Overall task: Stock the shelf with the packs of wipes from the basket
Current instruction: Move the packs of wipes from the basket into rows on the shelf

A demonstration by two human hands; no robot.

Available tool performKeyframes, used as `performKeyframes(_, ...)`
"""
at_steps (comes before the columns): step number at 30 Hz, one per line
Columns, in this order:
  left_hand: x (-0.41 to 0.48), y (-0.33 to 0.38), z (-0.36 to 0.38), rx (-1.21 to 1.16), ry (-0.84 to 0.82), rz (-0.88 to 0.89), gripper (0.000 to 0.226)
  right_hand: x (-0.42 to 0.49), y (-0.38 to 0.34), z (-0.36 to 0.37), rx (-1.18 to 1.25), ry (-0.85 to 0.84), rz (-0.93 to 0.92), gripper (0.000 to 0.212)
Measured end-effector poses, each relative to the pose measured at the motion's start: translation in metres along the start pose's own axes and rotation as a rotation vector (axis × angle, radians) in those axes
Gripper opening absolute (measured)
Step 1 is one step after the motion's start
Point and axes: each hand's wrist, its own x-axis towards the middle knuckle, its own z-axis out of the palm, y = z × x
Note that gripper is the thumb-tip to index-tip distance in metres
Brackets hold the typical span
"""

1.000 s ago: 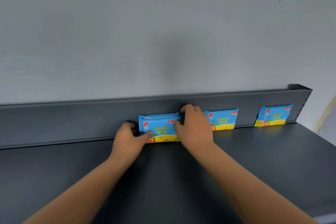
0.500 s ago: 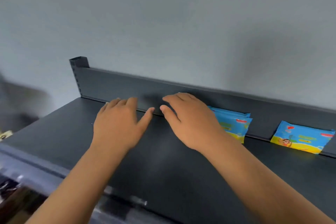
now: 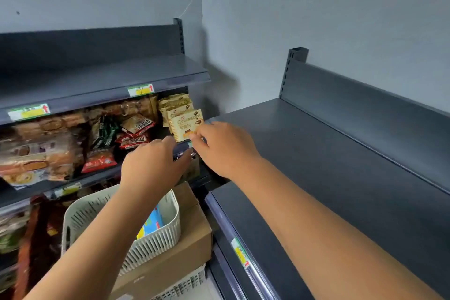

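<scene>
A cream slatted basket (image 3: 168, 234) stands on a cardboard box low in the middle. A blue and yellow pack of wipes (image 3: 152, 223) shows inside it, partly hidden by my left forearm. My left hand (image 3: 152, 164) hovers above the basket, fingers loosely spread, holding nothing. My right hand (image 3: 222, 147) is beside it at the left end of the dark grey shelf (image 3: 328, 165), also holding nothing, fingers apart. The stocked packs on that shelf are out of view.
A second shelf unit on the left holds snack packets, with croissant packs (image 3: 186, 123) just beyond my fingertips. The cardboard box (image 3: 192, 241) sits between the two units. A shelf-edge price label (image 3: 241, 253) is at the lower middle. Grey walls meet in a corner behind.
My view has swung left and down, away from the stocked packs. Both hands let go of the packs of wipes, left the shelf's back rail and now hang over the basket.
</scene>
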Motion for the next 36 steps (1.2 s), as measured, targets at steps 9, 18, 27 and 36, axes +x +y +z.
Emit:
performKeyframes(9,-0.016,-0.162,0.052,0.143,-0.216,-0.188,0.049,0.058,-0.087,0.145,0.065,-0.285,-0.089,0.045)
performKeyframes(18,-0.011,-0.259,0.121,0.091,-0.474,-0.375,0.043,0.107,-0.126,0.266,0.075,-0.533,-0.126,0.042)
performKeyframes(27,0.001,-0.323,0.202,0.09,-0.673,-0.547,0.043,0.157,-0.141,0.377,0.04,-0.842,-0.222,0.044)
performKeyframes(36,-0.011,-0.381,0.262,0.052,-0.926,-0.549,0.054,0.151,-0.151,0.465,-0.125,-1.018,-0.309,0.041)
